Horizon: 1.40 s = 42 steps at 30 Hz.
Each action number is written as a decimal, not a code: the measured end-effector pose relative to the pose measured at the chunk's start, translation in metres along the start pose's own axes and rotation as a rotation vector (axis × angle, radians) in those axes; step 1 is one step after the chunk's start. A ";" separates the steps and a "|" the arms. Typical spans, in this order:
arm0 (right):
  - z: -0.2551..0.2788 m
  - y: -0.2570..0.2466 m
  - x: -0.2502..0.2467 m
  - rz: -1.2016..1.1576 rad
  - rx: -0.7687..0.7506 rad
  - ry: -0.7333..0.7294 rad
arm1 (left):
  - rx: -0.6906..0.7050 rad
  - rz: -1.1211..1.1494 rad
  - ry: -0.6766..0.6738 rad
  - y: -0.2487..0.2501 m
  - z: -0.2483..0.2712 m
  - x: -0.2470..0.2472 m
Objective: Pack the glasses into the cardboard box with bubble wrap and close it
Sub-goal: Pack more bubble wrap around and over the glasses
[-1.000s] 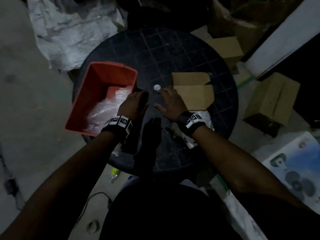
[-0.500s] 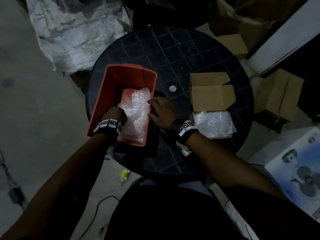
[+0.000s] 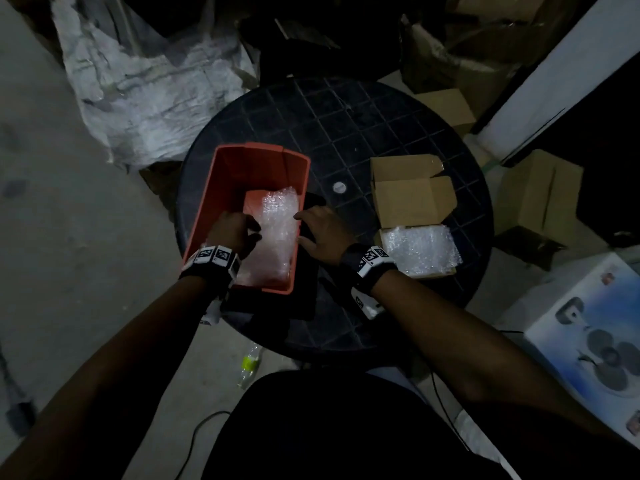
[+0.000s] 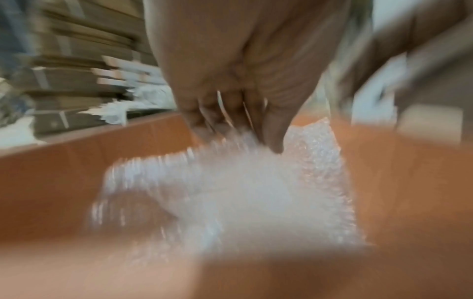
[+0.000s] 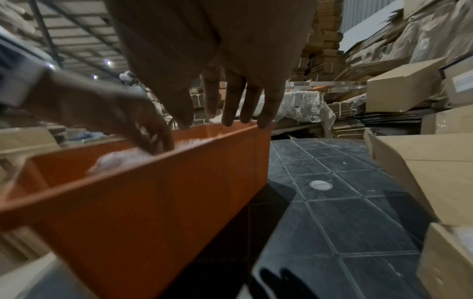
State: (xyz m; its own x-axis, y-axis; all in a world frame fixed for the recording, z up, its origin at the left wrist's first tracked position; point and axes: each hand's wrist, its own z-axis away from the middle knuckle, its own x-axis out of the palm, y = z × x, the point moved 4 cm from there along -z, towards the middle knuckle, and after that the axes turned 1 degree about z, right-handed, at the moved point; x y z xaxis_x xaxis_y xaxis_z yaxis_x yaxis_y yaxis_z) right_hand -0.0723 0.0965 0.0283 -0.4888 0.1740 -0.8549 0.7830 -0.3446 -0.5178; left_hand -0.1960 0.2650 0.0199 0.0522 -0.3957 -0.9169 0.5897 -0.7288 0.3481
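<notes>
An orange bin [image 3: 207,216] stands on the left of the black round table [image 3: 346,133] and holds a sheet of bubble wrap [image 3: 277,223]. My left hand [image 3: 232,230] is down inside the bin; in the blurred left wrist view its fingers and thumb [image 4: 274,139] pinch the bubble wrap [image 4: 256,192]. My right hand [image 3: 311,230] hovers at the bin's right wall [image 5: 153,202] with fingers [image 5: 230,105] straight, holding nothing. The open cardboard box [image 3: 415,202] lies to the right, lined with more bubble wrap [image 3: 420,249]. I cannot make out any glasses.
A flat dark object [image 3: 304,282] lies under the bin's near right corner. A small white disc [image 3: 339,187] sits mid-table. Around the table stand cardboard boxes [image 3: 540,192], a printed fan carton [image 3: 588,334] and a white sack [image 3: 145,84]. A bottle [image 3: 250,363] lies on the floor.
My left hand went from the table's middle into the orange bin and took hold of the bubble wrap. My right hand moved left to the bin's right wall.
</notes>
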 end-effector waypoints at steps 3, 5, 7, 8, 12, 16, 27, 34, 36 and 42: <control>-0.002 -0.006 -0.010 -0.127 0.029 0.076 | 0.073 0.256 0.191 0.010 0.014 -0.035; -0.006 -0.010 -0.021 -0.268 0.087 0.148 | 0.109 0.441 0.243 0.021 0.026 -0.054; -0.011 -0.012 -0.034 -0.454 0.170 0.179 | 0.148 0.576 0.256 0.033 0.038 -0.067; -0.015 -0.011 -0.039 -0.570 0.210 0.177 | 0.169 0.630 0.269 0.037 0.041 -0.070; -0.019 -0.012 -0.062 -0.955 0.255 0.125 | 0.117 0.787 0.378 0.043 0.046 -0.076; -0.008 -0.013 -0.092 -1.122 0.271 0.197 | 0.072 0.693 0.434 0.049 0.045 -0.092; 0.059 0.053 -0.146 -1.237 0.509 0.204 | -0.116 1.405 -0.151 0.115 0.021 -0.064; 0.091 0.107 -0.118 -1.173 0.619 0.285 | -0.180 1.399 -0.191 0.154 0.012 -0.032; 0.101 0.114 -0.126 -1.183 0.615 0.319 | -0.231 1.351 -0.163 0.156 0.006 -0.027; 0.125 0.135 -0.162 -1.126 0.655 0.524 | -0.114 1.113 0.070 0.179 -0.008 -0.025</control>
State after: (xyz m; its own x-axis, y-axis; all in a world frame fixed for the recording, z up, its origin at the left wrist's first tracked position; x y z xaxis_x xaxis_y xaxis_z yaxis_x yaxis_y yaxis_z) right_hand 0.0651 -0.0936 0.1010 -0.4135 0.9104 0.0152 -0.3172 -0.1284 -0.9396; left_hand -0.0852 0.1485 0.1032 0.6393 -0.7601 -0.1161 0.2564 0.0683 0.9642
